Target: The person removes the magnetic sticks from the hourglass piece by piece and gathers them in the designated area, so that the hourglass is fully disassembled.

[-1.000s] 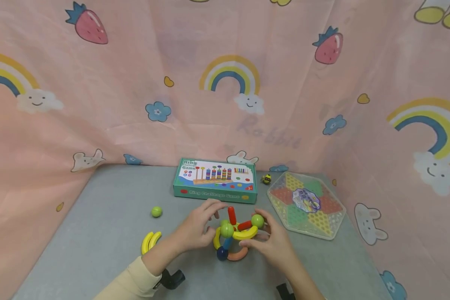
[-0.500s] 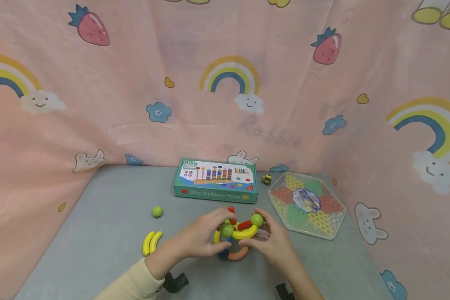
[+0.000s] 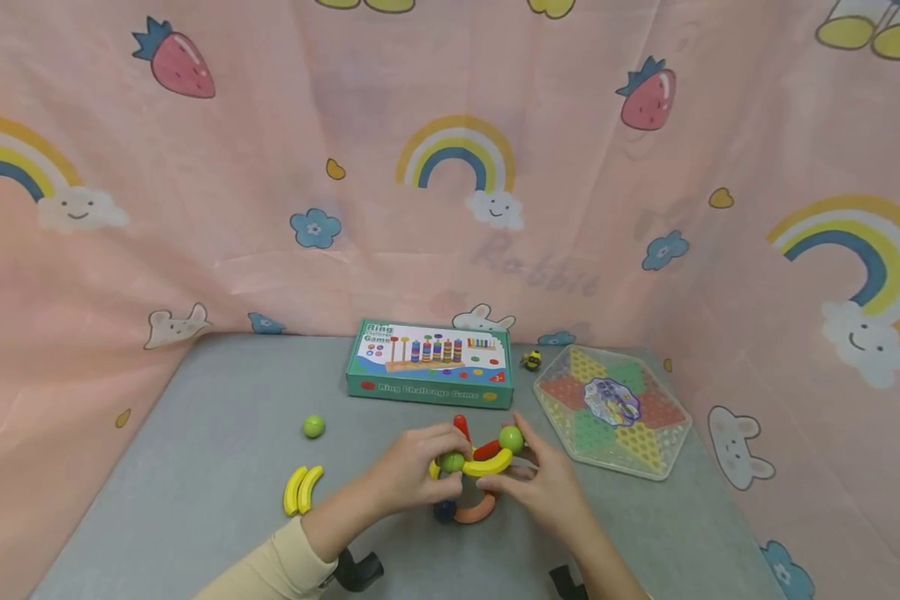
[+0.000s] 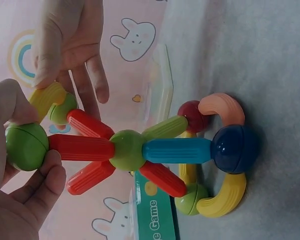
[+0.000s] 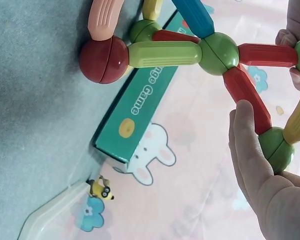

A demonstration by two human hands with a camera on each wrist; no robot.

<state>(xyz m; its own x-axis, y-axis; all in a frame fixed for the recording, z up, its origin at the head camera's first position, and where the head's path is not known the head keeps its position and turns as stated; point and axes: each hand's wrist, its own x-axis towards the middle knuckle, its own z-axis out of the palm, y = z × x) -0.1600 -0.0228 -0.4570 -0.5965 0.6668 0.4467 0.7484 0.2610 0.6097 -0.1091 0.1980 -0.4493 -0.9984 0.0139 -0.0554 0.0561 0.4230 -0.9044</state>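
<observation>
A construction of magnetic rods and balls stands upright on the table, its ring of curved rods with a dark blue ball at the bottom. Red, blue and green rods meet at a central green ball. My left hand pinches an upper green ball, at the outer end of a red rod. My right hand holds the other upper green ball, fingers along its far side and thumb by the yellow curved rod that spans both balls. Fingers partly hide the upper joints in the head view.
A loose green ball and two yellow curved rods lie at left. Behind stand a green Ring Challenge Game box and a small bee figure. A hexagonal board case lies at right.
My left hand has come in from the left, its fingers closing round the upper green ball, which now sits slightly lower. My right hand has stayed nearly in place.
</observation>
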